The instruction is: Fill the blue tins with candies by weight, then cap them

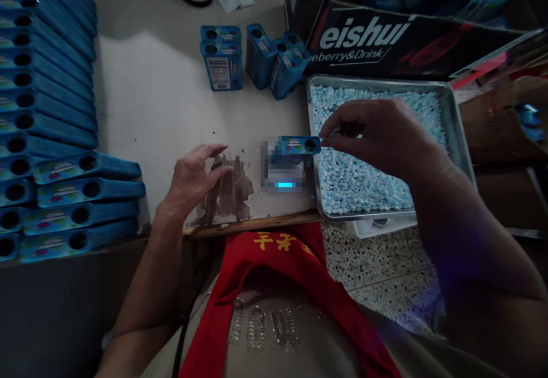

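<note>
The right hand hangs over the near-left part of the metal tray, thumb and forefinger pinched together right at the round hole in the top of the small blue box. Whether a pellet sits between the fingertips cannot be told. The box stands upright on the table, hole uppermost, just beside the tray's left rim, which appears to keep the opening close to the blue-white pellets. The left hand rests on the table left of the box, fingers loosely curled and apart, holding nothing, beside a worn patch. Stacked blue boxes lie at the left, with upright boxes far behind.
</note>
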### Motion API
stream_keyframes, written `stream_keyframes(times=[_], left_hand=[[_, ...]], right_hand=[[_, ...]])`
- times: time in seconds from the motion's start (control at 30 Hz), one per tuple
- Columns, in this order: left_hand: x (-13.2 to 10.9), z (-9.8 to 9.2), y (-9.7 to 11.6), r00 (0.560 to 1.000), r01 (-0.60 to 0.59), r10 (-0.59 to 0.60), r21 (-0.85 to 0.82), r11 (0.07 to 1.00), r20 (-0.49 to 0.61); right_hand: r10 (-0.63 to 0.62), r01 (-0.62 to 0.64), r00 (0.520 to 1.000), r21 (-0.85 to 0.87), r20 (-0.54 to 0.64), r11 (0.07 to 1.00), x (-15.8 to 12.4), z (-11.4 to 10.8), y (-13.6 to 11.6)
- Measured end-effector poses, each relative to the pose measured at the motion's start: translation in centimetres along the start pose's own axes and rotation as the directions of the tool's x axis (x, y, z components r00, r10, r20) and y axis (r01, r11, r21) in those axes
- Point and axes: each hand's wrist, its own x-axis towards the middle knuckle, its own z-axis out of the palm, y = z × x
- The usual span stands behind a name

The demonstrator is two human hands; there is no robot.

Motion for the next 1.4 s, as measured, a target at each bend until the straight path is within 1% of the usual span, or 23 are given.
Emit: stream_keyframes(times=[0.13,0.37,0.63,0.77,0.93,1.1,1.2,1.27,1.33,1.4], left_hand=[[0.0,0.1,-0.1,1.000,0.002,-0.002,0.008,1.000,0.001],[-0.1,0.3,-0.7,0.999,-0.039,0.038,-0.038,0.999,-0.025],[-0.2,0.3,-0.8,0.999,-0.040,0.039,-0.029,0.999,-0.021],[-0.1,0.4,-1.0,0.998,-0.056,0.055,-0.035,0.998,-0.028],[0.0,0.5,-1.1,0.998,-0.057,0.056,-0.033,0.998,-0.035],[-0.1,0.4,-1.0,0.998,-0.058,0.058,-0.018,0.998,-0.028],[0.1,0.3,-0.2,0.998,-0.049,0.049,-0.015,0.999,-0.025],[0.6,0.3,1.1,0.997,-0.066,0.065,-0.024,0.998,-0.046],[1.4,0.4,2.9,0.990,-0.124,0.120,-0.039,0.992,-0.080],[2.4,0.6,5.0,0.974,-0.211,0.205,-0.051,0.976,-0.097]], right_hand=[[-0.010,0.010,1.000,0.023,-0.012,1.000,0.0,0.0,0.0],[0.091,-0.091,0.996,0.069,-0.001,0.993,-0.2,0.3,0.3],[0.074,-0.071,0.997,0.105,-0.025,0.992,0.0,0.4,0.2],[0.049,-0.042,0.998,0.146,-0.045,0.988,0.1,0.9,0.6],[0.103,-0.102,0.995,0.168,0.000,0.980,0.3,1.5,1.0],[0.132,-0.125,0.991,0.168,-0.030,0.978,0.1,1.6,1.1],[0.137,-0.126,0.989,0.169,-0.055,0.978,0.0,1.5,1.2],[0.142,-0.125,0.987,0.183,-0.081,0.975,-0.1,1.3,1.3],[0.155,-0.129,0.980,0.197,-0.127,0.972,-0.4,0.9,1.6],[0.175,-0.138,0.966,0.192,-0.191,0.972,-1.0,0.4,2.1]])
